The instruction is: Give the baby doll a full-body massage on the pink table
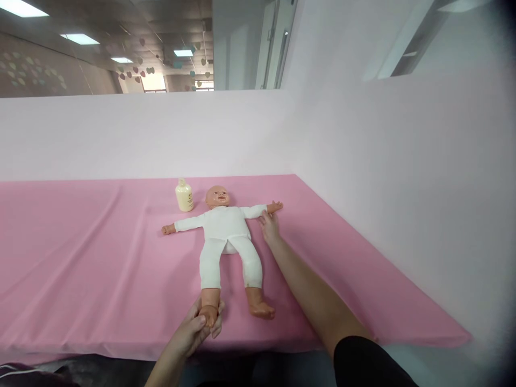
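From the head view I saw a pink sheet (80,258) spread over the counter, bare on the far left, pale partition walls (363,161) behind and to the right. Moving right: a small cream bottle (184,195) stood upright just beside the doll's head, on its left as seen. The doll (226,236), in a white bodysuit, lay face up in the middle of the sheet, arms spread out sideways, long axis running from the head at the far side to the feet at the near edge, legs slightly splayed. My left hand (199,329) was at the near edge, fingers (217,325) wrapped shut around the doll's foot on the left as seen; the other foot (262,309) lay free just beside it. Further right my right arm reached well forward across the sheet, right hand (269,226) resting at the doll's outstretched wrist near its small hand (275,206); touching the sleeve end, but I could not tell if those fingers were pinched on it or just laid flat. So the left hand was at the near end of the doll and the right hand at the far, upper side.
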Demonstrator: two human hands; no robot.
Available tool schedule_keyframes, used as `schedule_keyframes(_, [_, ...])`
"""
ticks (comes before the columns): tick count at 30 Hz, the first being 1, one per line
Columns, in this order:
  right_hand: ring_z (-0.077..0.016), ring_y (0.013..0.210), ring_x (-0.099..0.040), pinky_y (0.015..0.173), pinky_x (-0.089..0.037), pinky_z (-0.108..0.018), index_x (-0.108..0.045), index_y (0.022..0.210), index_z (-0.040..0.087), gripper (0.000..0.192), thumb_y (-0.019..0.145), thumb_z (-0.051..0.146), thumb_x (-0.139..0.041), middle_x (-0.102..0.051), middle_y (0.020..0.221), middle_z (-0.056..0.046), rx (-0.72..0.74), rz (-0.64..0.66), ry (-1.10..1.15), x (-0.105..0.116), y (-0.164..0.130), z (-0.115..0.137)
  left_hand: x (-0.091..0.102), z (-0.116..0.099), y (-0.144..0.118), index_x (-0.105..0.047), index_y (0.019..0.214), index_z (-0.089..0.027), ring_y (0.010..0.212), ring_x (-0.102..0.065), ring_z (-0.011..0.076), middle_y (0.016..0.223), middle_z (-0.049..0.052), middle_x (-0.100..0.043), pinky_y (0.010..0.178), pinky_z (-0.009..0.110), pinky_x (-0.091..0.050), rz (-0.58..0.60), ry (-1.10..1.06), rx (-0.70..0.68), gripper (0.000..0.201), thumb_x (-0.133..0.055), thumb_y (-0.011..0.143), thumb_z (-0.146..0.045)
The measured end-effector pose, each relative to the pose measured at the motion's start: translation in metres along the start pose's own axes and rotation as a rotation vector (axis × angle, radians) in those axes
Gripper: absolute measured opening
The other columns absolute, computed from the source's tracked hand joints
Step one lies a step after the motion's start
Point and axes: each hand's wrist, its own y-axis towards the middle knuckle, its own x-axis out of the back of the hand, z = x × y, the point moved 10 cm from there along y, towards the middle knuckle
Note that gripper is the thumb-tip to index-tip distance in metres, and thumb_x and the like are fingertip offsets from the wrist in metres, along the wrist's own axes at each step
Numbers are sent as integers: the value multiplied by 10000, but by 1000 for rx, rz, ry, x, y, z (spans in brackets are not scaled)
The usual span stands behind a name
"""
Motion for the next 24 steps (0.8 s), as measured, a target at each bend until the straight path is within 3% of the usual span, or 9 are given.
schedule_keyframes(3, [-273, 1351, -589, 1088, -534, -534, -418, 1401, 277, 753, 760, 507, -737, -488, 1554, -126, 43, 13, -21, -7, -5, 10, 13, -11, 3, -618, 1160, -185, 598, -450, 71, 908, 45, -612, 591, 249, -392, -39, 86, 68, 698, -892, 654, -580])
schedule_keyframes(6, [-273, 1394, -546, 1159, -481, -493, -444, 1372, 225, 750, 756, 508, -765, -456, 1576, -160, 182, 75, -85, -24, -18, 28, 15, -39, 16, -613, 1124, -166, 578, -481, 89, 886, 67, -654, 552, 249, -405, -21, 144, 189, 673, -893, 663, -568])
schedule_keyframes(9, [-247, 1344, -584, 1175, -473, -441, -471, 1374, 210, 657, 839, 502, -716, -528, 1512, -156, 289, 183, -221, -44, -36, 39, 5, -80, 47, -617, 999, -115, 553, -481, 79, 900, 94, -665, 539, 237, -411, 32, 128, 223, 558, -836, 740, -558])
schedule_keyframes(13, [-264, 1254, -631, 1154, -479, -505, -589, 1311, 240, 488, 883, 451, -688, -662, 1349, -98, 400, 329, -475, -65, -59, 47, 3, -114, 99, -563, 920, -144, 479, -406, 64, 781, 57, -619, 483, 199, -371, -46, 100, 213, 326, -668, 909, -452])
schedule_keyframes(16, [-271, 1240, -628, 1137, -480, -515, -647, 1259, 265, 371, 916, 406, -650, -702, 1290, -75, 552, 476, -673, -85, -74, 56, 2, -112, 128, -547, 887, -141, 460, -377, 55, 740, 36, -571, 460, 178, -349, -93, 107, 235, 328, -559, 980, -455])
schedule_keyframes(21, [-260, 1237, -614, 1122, -481, -488, -687, 1217, 253, 298, 951, 336, -583, -705, 1295, -73, 678, 625, -816, -103, -85, 58, 7, -83, 146, -543, 884, -143, 441, -374, 53, 723, 10, -560, 439, 182, -330, -135, 232, 255, 356, -491, 1023, -467])
schedule_keyframes(24, [-259, 1242, -614, 1125, -475, -493, -683, 1212, 246, 297, 957, 340, -564, -706, 1282, -81, 679, 626, -821, -104, -87, 55, 6, -66, 141, -575, 976, -147, 454, -427, 62, 718, -12, -567, 469, 197, -380, -25, 224, 261, 372, -598, 966, -518])
